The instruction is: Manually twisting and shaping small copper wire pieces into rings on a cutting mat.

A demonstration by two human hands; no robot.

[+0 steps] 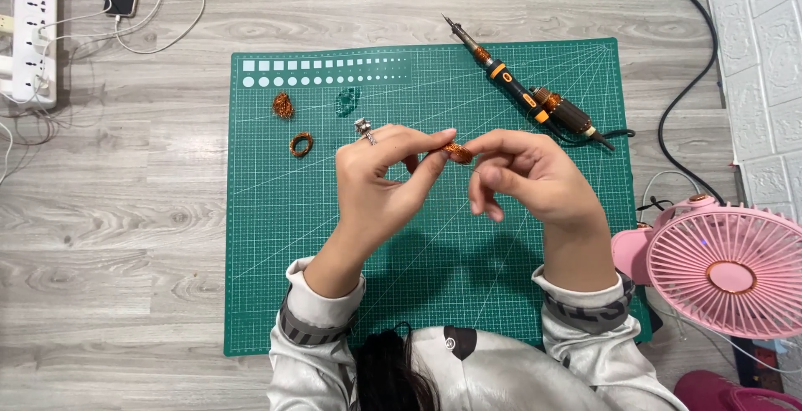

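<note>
Copper wire coil (457,154) sits pinched between both fingertips above the green cutting mat (276,235), left hand (380,179) and right hand (526,173) meeting at it.

Bright, even, sharp overhead view

Soft shadows of both arms fall near on the green gridded cutting mat (276,235) (no glare); the grey wood-look floor (109,235) stays evenly lit, edges undistorted.
</note>
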